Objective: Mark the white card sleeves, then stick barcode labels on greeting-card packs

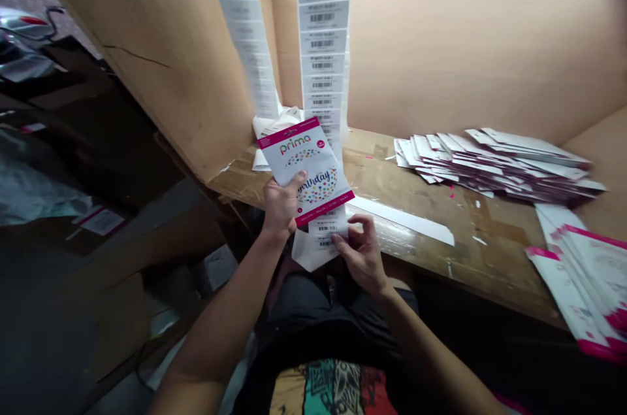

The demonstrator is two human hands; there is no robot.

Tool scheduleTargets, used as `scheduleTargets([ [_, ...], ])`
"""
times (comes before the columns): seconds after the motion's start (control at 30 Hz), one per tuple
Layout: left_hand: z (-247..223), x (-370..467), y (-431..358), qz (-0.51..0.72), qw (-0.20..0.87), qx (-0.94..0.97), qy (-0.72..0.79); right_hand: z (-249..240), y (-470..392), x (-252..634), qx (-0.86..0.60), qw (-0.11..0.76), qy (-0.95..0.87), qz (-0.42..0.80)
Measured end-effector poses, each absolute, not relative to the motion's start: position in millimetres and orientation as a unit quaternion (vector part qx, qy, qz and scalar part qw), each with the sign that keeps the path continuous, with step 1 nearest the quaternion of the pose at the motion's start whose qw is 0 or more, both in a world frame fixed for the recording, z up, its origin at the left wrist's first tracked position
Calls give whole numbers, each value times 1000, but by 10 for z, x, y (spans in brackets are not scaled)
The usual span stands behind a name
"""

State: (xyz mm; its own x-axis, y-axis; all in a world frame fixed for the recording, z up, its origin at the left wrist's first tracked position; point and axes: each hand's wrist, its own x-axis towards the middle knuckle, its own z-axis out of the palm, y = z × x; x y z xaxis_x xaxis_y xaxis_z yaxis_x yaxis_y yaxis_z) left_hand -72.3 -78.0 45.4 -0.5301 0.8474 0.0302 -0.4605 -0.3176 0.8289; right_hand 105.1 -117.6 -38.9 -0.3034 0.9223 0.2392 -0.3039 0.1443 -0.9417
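My left hand (284, 204) grips a flat white and magenta balloon packet (306, 166) by its lower left side, thumb on the front. The packet reads "prima" and "birthday" and is tilted. Behind it runs a long strip of barcode labels (322, 42), hanging down from above and showing again below the packet. My right hand (365, 251) pinches the right edge of that strip's lower end, thumb and fingers closed on it. Part of the strip is hidden by the packet.
A spread stack of packets (490, 160) lies at the back right of the wooden table (421, 248). More packets (582, 284) hang over the right edge. A white paper strip (401, 219) lies near the front. A second label strip (245, 23) hangs beside the left cardboard wall (161, 55).
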Motion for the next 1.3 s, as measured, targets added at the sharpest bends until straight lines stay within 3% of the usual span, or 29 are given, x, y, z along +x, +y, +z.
scheduleTargets([
  [0.43,416,-449,-718,776,404,267,406,-286,-1163,1499,-316,487,-766,276],
  [0.57,364,-495,-688,775,380,282,419,-102,-1342,1736,-339,563,-731,183],
  [0.7,333,-558,-770,746,393,322,430,319,-1324,1959,-354,609,-654,275],
  [0.87,320,-483,-977,704,401,348,472,647,-751,1555,-323,536,-706,333],
  [1.03,341,-525,-1079,693,405,342,488,468,-295,1071,-384,570,-668,285],
  [1.2,490,-376,-1172,659,399,365,522,282,-474,1103,-301,515,-584,551],
  [1.3,552,-218,-1091,621,342,377,596,222,-505,1436,-297,562,-520,571],
])
